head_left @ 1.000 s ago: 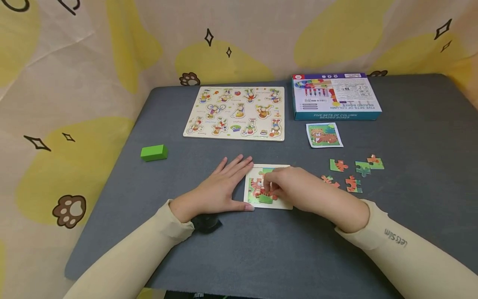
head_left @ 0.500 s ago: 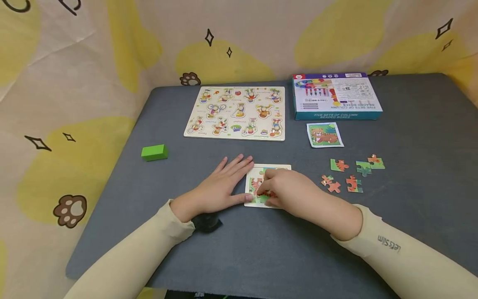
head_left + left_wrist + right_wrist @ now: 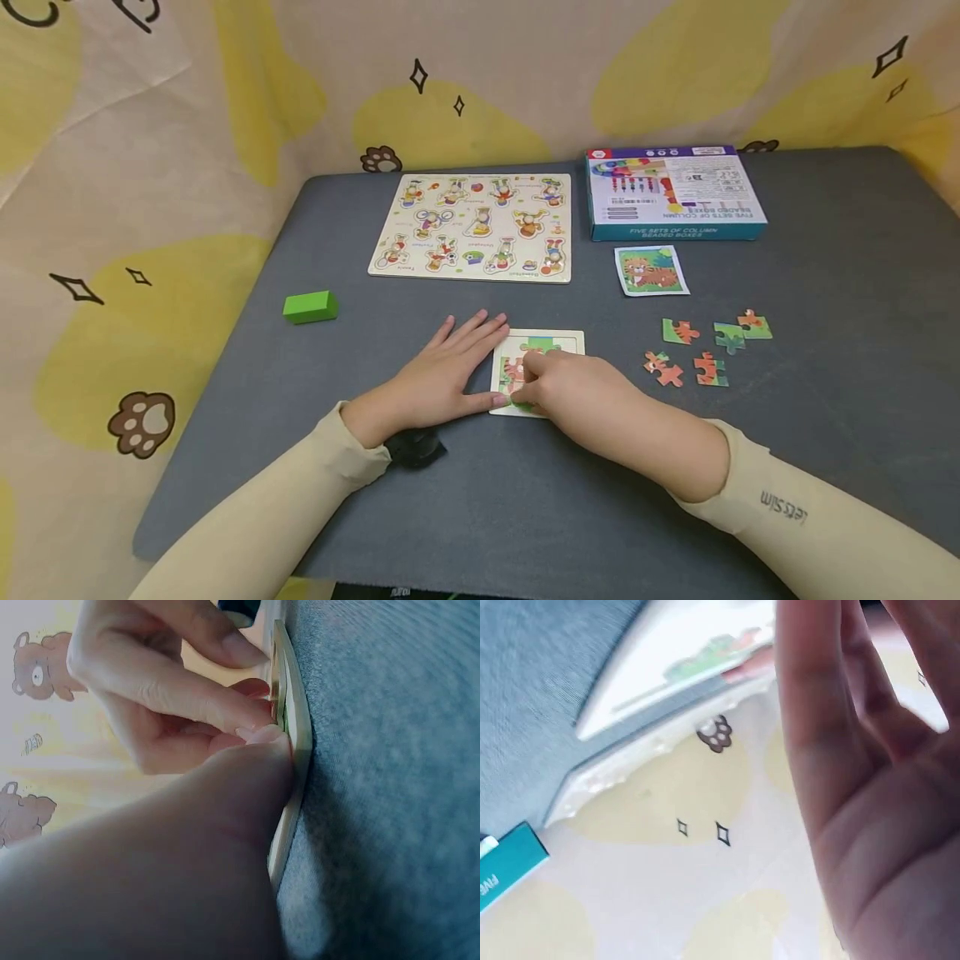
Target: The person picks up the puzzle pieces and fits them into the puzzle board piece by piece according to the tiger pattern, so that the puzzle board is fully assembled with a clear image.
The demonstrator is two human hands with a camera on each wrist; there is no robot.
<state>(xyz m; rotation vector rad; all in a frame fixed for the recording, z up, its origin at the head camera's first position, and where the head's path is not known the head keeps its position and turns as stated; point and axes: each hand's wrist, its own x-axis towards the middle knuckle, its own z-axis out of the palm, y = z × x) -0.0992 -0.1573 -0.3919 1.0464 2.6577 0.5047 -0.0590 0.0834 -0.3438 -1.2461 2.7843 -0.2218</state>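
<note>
Puzzle tray (image 3: 571, 344) being touched right at frame's centre by left hand (image 3: 435, 377), fingers spread wide; being partly covered by right hand (image 3: 585, 392), fingers bent, whether anything being pinched can't be told!

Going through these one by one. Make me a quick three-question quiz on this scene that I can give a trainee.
1. True or false: in the head view, the green block lies left of the large cartoon puzzle board.
2. Which item lies between the bead-set box and the loose jigsaw pieces?
A) the green block
B) the tiger picture card
C) the large cartoon puzzle board
3. Fill in: in the head view, the thumb lying over the left edge of the jigsaw tray belongs to the person's ____.

Key: 1. True. 2. B. 3. Left hand.
</note>
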